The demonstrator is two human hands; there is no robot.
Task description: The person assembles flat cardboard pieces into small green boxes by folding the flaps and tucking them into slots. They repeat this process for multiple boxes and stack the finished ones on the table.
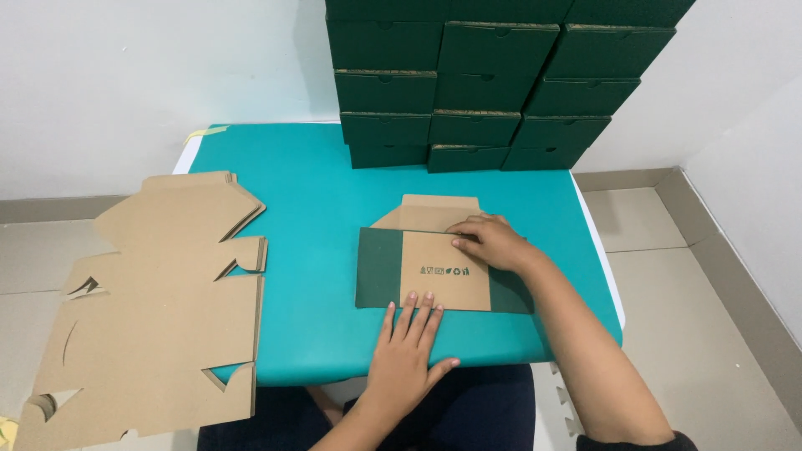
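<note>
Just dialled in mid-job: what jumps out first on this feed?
Both hands press on a partly folded cardboard sheet in the middle of the teal table: the left hand at its near edge, the right hand on its upper part. A wall of stacked dark green boxes stands at the table's far edge. A pile of flat brown cardboard blanks overhangs the left side.

a partly folded cardboard box blank (443, 269) lies flat on the teal table; green side panels, brown centre, one flap pointing to twelve o'clock
</note>
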